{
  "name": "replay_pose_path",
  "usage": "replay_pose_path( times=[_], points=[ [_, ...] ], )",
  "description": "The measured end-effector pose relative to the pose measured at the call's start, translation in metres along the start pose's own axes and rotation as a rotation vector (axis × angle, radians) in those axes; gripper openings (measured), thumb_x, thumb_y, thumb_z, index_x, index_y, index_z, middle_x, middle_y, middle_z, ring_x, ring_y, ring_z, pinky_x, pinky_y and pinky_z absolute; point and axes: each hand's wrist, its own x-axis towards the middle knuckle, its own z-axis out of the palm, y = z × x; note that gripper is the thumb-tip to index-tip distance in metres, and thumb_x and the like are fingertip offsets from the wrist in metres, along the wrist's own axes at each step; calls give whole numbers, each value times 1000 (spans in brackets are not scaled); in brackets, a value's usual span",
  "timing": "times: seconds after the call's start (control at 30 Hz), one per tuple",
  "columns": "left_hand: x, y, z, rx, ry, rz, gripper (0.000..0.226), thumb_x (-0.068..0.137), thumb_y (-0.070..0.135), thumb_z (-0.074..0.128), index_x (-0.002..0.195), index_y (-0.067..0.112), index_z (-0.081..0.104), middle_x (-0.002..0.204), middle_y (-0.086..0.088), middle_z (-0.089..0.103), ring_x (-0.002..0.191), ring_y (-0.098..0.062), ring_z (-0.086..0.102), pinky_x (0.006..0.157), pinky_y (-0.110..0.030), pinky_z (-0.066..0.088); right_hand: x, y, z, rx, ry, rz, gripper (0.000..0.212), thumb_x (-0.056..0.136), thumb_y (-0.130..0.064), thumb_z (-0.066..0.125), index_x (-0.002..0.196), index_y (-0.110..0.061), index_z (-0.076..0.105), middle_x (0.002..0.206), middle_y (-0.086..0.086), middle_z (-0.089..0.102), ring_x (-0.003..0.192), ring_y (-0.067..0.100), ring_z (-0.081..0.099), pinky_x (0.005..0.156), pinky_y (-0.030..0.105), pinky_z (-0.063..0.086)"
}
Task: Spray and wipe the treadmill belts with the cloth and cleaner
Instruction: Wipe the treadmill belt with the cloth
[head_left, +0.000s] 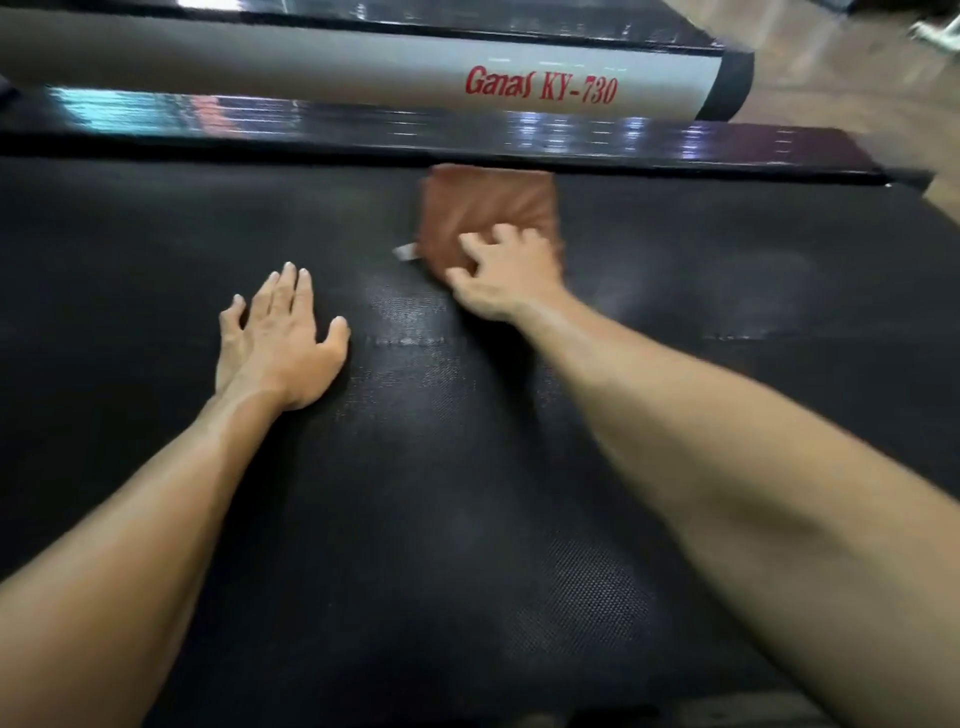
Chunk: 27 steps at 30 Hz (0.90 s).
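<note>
A black textured treadmill belt (467, 493) fills most of the view, with damp shiny patches near its middle. A folded brown cloth (485, 208) lies on the belt close to the far side rail. My right hand (506, 273) presses on the cloth's near edge with its fingers spread and slightly bent over it. My left hand (280, 338) rests flat on the belt to the left, fingers straight, holding nothing. A small white tag (406, 252) pokes out at the cloth's left edge. No cleaner bottle is in view.
A glossy black side rail (363, 122) runs along the far edge of the belt. Beyond it lies a grey frame tube (311, 67) with red lettering. Wooden floor (831, 78) shows at the top right.
</note>
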Motion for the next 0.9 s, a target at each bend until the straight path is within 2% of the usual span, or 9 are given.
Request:
replay_pose_path(
  times=[0.1, 0.2, 0.3, 0.4, 0.5, 0.63, 0.7, 0.8, 0.9],
  points=[
    [1, -2, 0, 2, -1, -7, 74, 103, 55, 24, 164, 17, 6, 172, 3, -1, 157, -10, -3, 127, -44, 1, -8, -53, 5, 77, -43, -155, 62, 101, -60, 37, 159, -41, 31, 168, 9, 24, 153, 44, 17, 127, 48, 13],
    [-1, 0, -1, -4, -11, -5, 75, 103, 55, 23, 164, 17, 6, 172, 4, -2, 157, -10, -4, 127, -43, 1, -9, -22, 8, 63, -18, -160, 60, 101, -61, 33, 158, -45, 30, 170, 5, 22, 154, 40, 18, 126, 49, 16],
    [-3, -1, -1, 4, -11, -14, 75, 103, 55, 22, 164, 16, 5, 172, 3, -3, 157, -10, -4, 127, -43, 0, -2, 50, 8, 14, 35, -20, 59, 100, -59, 29, 156, -43, 33, 165, 6, 29, 146, 40, 30, 121, 49, 25],
    [-3, 3, -2, -2, -26, -10, 75, 103, 54, 22, 164, 16, 3, 172, 2, -5, 157, -11, -5, 127, -43, -2, -3, 114, -3, 47, -47, 230, 61, 103, -58, 30, 161, -40, 25, 169, 9, 19, 150, 44, 23, 124, 50, 20],
    [-4, 4, -2, -10, -9, -10, 75, 102, 54, 23, 164, 15, 4, 172, 1, -3, 157, -11, -4, 127, -44, -1, -4, 102, -7, 68, -52, 323, 63, 102, -55, 32, 162, -37, 23, 170, 11, 16, 153, 46, 17, 126, 53, 12],
    [-4, 2, 0, -10, -25, -10, 75, 103, 53, 23, 164, 15, 4, 172, 1, -4, 157, -11, -5, 127, -44, -3, -13, 22, 3, 64, -3, 113, 61, 100, -58, 35, 158, -38, 31, 167, 11, 24, 149, 45, 23, 123, 50, 15],
    [-3, 2, -1, -8, -34, -12, 75, 103, 53, 24, 164, 14, 4, 172, 1, -3, 157, -12, -5, 127, -44, -3, -26, -2, 5, 96, -18, -31, 60, 101, -57, 38, 158, -40, 31, 169, 10, 21, 153, 44, 18, 126, 49, 12],
    [-8, 4, -8, -45, -73, -37, 73, 104, 52, 26, 164, 15, 7, 172, 1, -1, 158, -14, -4, 128, -45, -2, -58, 3, 4, 131, -54, -101, 58, 104, -56, 36, 160, -44, 27, 172, 6, 14, 157, 38, 8, 128, 47, 5],
    [-30, 14, -15, -57, -101, -44, 71, 105, 50, 30, 164, 14, 11, 172, -1, 3, 158, -16, 0, 127, -47, -1, -109, 33, 2, 147, -64, -111, 56, 105, -56, 35, 160, -45, 27, 172, 3, 14, 158, 36, 7, 128, 45, 4]
  ],
)
